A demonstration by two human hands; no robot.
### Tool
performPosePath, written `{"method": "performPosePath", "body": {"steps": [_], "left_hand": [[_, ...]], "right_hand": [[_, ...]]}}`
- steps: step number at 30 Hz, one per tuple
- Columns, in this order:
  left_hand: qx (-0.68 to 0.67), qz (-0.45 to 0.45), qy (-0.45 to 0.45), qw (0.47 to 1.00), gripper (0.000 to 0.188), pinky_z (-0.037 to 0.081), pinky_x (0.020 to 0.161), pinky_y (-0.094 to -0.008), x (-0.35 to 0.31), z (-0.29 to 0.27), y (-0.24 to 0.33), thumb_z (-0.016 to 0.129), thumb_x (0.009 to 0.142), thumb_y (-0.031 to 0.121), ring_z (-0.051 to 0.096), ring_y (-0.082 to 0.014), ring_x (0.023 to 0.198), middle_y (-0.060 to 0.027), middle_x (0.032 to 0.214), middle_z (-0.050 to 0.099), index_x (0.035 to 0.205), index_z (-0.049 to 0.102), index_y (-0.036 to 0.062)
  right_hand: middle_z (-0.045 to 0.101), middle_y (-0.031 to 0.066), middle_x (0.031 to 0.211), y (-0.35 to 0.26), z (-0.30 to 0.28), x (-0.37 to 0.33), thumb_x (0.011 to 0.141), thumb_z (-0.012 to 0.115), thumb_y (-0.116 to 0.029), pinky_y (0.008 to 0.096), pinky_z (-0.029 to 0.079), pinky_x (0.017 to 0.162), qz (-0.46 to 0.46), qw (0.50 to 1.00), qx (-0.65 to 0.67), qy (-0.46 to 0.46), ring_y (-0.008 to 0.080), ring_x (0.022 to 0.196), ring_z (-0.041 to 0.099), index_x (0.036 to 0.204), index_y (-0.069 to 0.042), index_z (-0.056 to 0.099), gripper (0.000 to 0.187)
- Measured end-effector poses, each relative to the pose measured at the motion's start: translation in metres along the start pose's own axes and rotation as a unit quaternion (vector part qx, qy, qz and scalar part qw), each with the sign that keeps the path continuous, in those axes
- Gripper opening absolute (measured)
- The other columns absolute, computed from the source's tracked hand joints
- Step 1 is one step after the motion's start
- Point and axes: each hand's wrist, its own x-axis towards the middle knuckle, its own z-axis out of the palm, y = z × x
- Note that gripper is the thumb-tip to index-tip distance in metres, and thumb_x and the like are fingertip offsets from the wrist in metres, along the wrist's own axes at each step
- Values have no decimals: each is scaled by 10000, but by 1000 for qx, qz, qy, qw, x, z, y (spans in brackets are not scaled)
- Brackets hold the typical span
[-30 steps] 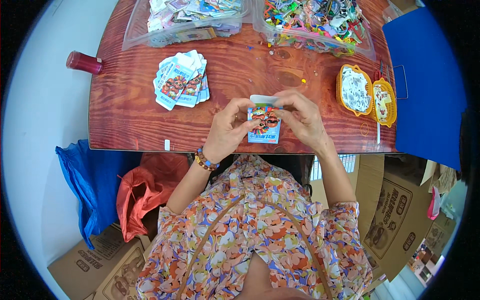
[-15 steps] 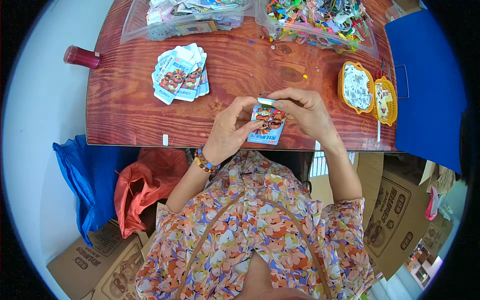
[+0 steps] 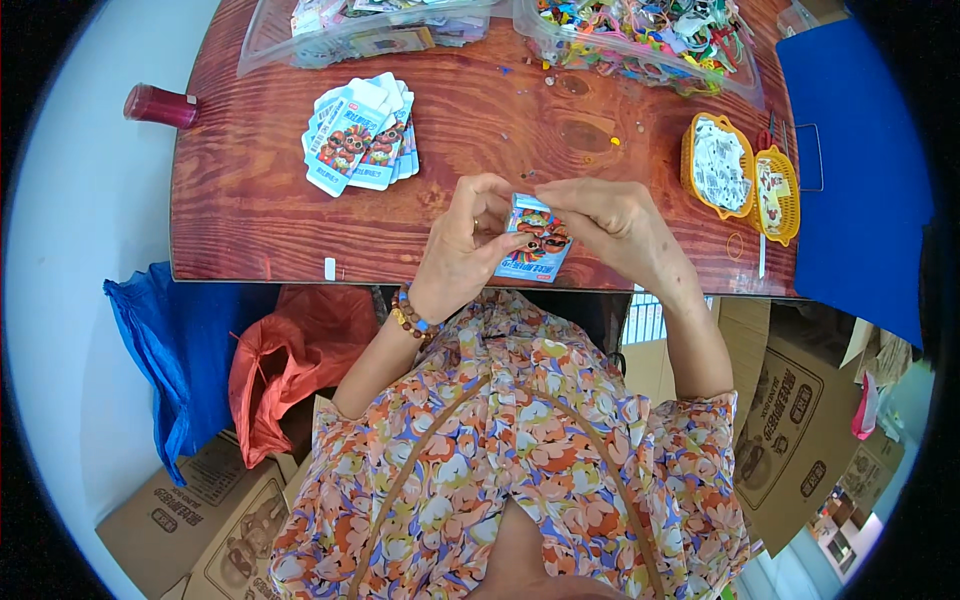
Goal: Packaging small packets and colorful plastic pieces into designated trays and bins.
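My left hand (image 3: 462,238) grips a small blue cardboard box (image 3: 535,262) with cartoon figures on its front, thumb across the face and fingers behind. The box is held at the table's near edge, in front of my body. My right hand (image 3: 618,225) is closed, with thumb and forefinger pinched at the right end of the box's pale top flap (image 3: 528,202). The inside of the box cannot be seen. Left of my hands lies a fanned pile of matching flat blue boxes (image 3: 362,135).
Two clear plastic bins stand at the back, one with flat packets (image 3: 375,40), one with colourful small trinkets (image 3: 650,50). Yellow baskets (image 3: 748,190) with small white packets sit at right. A dark red jar (image 3: 160,106) is at far left. Cardboard boxes (image 3: 790,440) stand below.
My right fingers have shifted along the top flap to its right end, and the flap now sits closer to the box's top. The left hand keeps its grip.
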Motion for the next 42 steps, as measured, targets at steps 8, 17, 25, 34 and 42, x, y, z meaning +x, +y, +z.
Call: {"method": "performPosePath", "body": {"steps": [8,17,25,34,42], "left_hand": [[-33,-27,-39,998,469,546,835,-277,-2,0,-2,681,915,-2,654,-130,982,-77,1157,655,1353,516,26],[-88,-29,-26,995,419,552,803,-269,-1,9,-1,697,905,31,668,-136,946,-81,1091,662,1311,594,28],[51,79,-42,995,436,545,817,-286,2,31,4,690,903,25,646,-154,972,-95,1095,618,1328,592,27],[152,76,-224,960,433,527,785,-334,-1,88,3,720,860,40,659,-229,895,-126,999,661,1280,616,23],[145,-72,-287,944,618,554,888,-349,6,104,-2,720,870,35,665,-230,1034,-149,1190,636,1436,471,45]], "right_hand": [[661,160,1265,11,7,-23,885,702,-40,366,559,912,-26,999,15,17,275,1166,652,1265,-12,642,386],[662,146,1236,24,15,-45,851,731,-1,323,558,912,-14,992,91,87,209,1117,649,1193,-11,682,346],[611,105,1314,23,5,-77,886,654,57,331,544,943,166,899,378,149,217,1148,638,1356,2,523,491],[678,87,1162,35,21,-167,929,628,59,291,540,915,201,850,454,173,147,1056,650,1297,-3,578,376],[723,169,1005,141,-77,-398,864,708,-281,404,543,756,613,750,-80,233,303,964,705,1201,-37,642,421]]}}
